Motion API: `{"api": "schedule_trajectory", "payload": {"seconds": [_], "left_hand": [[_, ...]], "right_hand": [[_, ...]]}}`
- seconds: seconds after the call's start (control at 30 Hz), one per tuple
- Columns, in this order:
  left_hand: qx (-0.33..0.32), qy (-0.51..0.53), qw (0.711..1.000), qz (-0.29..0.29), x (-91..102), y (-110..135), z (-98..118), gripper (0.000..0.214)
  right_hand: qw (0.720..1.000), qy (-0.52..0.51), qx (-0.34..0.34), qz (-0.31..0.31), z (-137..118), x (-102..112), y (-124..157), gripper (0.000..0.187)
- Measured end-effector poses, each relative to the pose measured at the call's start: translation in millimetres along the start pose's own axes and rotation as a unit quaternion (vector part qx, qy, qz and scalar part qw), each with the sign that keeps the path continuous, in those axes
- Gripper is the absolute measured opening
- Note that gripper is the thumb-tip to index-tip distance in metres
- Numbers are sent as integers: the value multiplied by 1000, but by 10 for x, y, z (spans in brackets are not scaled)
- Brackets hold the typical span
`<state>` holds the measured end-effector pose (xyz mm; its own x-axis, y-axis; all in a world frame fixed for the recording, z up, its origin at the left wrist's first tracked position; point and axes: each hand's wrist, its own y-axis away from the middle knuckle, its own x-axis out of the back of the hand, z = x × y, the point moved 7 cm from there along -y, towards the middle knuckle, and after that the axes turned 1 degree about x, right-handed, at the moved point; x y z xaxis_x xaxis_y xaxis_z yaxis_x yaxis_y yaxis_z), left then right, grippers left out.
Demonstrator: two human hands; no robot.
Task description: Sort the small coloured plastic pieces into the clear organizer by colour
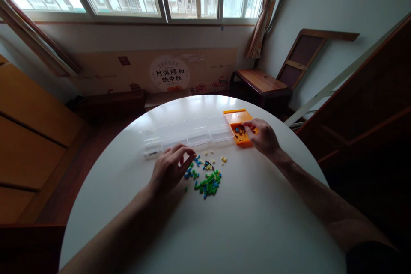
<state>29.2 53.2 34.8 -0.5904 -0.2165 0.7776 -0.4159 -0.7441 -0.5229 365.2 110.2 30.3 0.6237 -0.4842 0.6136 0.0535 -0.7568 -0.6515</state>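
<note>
My right hand (263,137) is over the orange box (243,141), its fingertips closed together above the dark and coloured bits inside. What they pinch, if anything, is too small to make out. My left hand (170,166) hovers at the left edge of the loose toy bricks, thumb and forefinger curled together in a pinch. Whether a brick is between them I cannot see. Green bricks (210,183) form the main heap on the white table. Blue bricks (189,174) lie by my left fingertips, and pale yellow bricks (224,159) are scattered toward the box.
A clear plastic case (199,138) with several compartments lies open behind the bricks, next to the orange box. The round white table (257,222) curves away on both sides. Beyond it stand a low wooden stool (261,80) at the right and a printed carton (205,68) below the window.
</note>
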Motion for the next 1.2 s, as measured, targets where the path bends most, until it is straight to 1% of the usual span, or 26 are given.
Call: {"api": "schedule_trajectory", "payload": {"seconds": [0.07, 0.1, 0.17, 0.23, 0.27, 0.3, 0.37, 0.43, 0.6, 0.73, 0.83, 0.97, 1.03, 1.1, 1.17, 1.2], "left_hand": [[16, 44, 999, 3, 0, 1, -9, 21], [26, 74, 997, 5, -3, 1, -11, 22], [50, 134, 990, 7, -21, -2, -6, 23], [72, 180, 981, 8, -52, -8, 17, 26], [80, 196, 977, 7, -70, -13, 37, 28], [86, 208, 974, 5, -89, -19, 60, 29], [93, 227, 970, -2, -126, -29, 110, 30], [96, 239, 966, -13, -157, -35, 150, 29], [75, 260, 962, -38, -201, -37, 205, 24], [64, 276, 958, -51, -231, -37, 218, 24], [50, 288, 955, -52, -237, -43, 237, 25], [26, 301, 952, -43, -202, -45, 267, 17], [21, 290, 956, -36, -176, -41, 258, 15], [17, 254, 967, -33, -159, -33, 230, 15], [5, 193, 981, -33, -154, -21, 191, 15], [-4, 159, 987, -33, -155, -13, 171, 15]], "right_hand": [[1000, -26, 8, -6, -70, -26, 14, 15], [999, -46, 20, -14, -152, -43, 26, 16], [993, -93, 58, -38, -394, -81, 66, 16], [982, -131, 117, -75, -698, -132, 139, 11], [972, -150, 151, -98, -850, -166, 189, 7], [962, -165, 180, -119, -984, -202, 241, 7], [949, -180, 216, -140, -1164, -267, 332, 15], [943, -186, 236, -143, -1248, -324, 394, 17], [936, -195, 254, -149, -1269, -410, 451, 5], [939, -191, 250, -140, -1271, -388, 439, 5], [938, -189, 248, -150, -1277, -389, 443, 6], [935, -194, 254, -153, -1264, -376, 439, 3], [937, -195, 254, -143, -1236, -344, 407, 5], [944, -186, 244, -121, -1163, -284, 342, 7], [960, -160, 211, -88, -1007, -200, 243, 8], [970, -139, 183, -73, -891, -159, 188, 8]]}}
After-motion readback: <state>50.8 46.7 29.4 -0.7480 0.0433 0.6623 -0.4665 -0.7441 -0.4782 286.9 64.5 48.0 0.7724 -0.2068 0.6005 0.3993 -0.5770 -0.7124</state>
